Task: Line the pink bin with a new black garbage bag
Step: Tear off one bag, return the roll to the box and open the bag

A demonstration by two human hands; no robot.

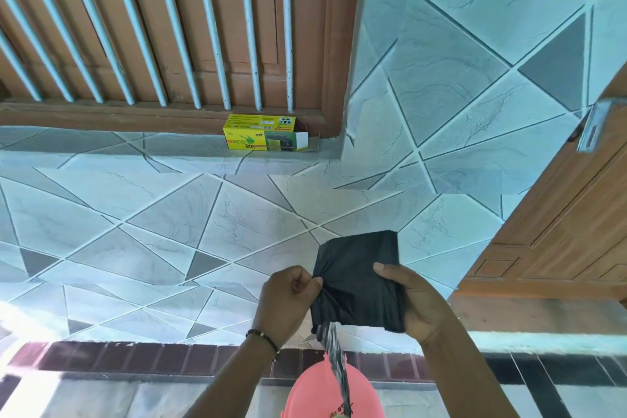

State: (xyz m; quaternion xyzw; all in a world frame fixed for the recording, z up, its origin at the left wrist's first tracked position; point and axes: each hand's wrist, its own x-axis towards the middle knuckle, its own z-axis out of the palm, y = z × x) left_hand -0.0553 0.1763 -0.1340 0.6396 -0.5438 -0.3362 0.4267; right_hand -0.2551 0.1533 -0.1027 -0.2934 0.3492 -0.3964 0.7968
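Note:
A folded black garbage bag (pixel 358 278) is held up in front of me, in front of the tiled wall. My left hand (pixel 288 302) pinches its left edge, bunching the plastic there. My right hand (pixel 412 299) grips its right side with the thumb on the front. A twisted strip of the bag (pixel 336 356) hangs down from the bottom edge over the pink bin (pixel 305 394). The bin stands below my hands at the bottom edge of the view, only its upper part visible.
A yellow bin-bag box (pixel 264 132) lies on the window ledge with its right end flap open. Behind it is a wooden window with pale bars (pixel 169 27). A wooden door (pixel 559 214) stands at the right.

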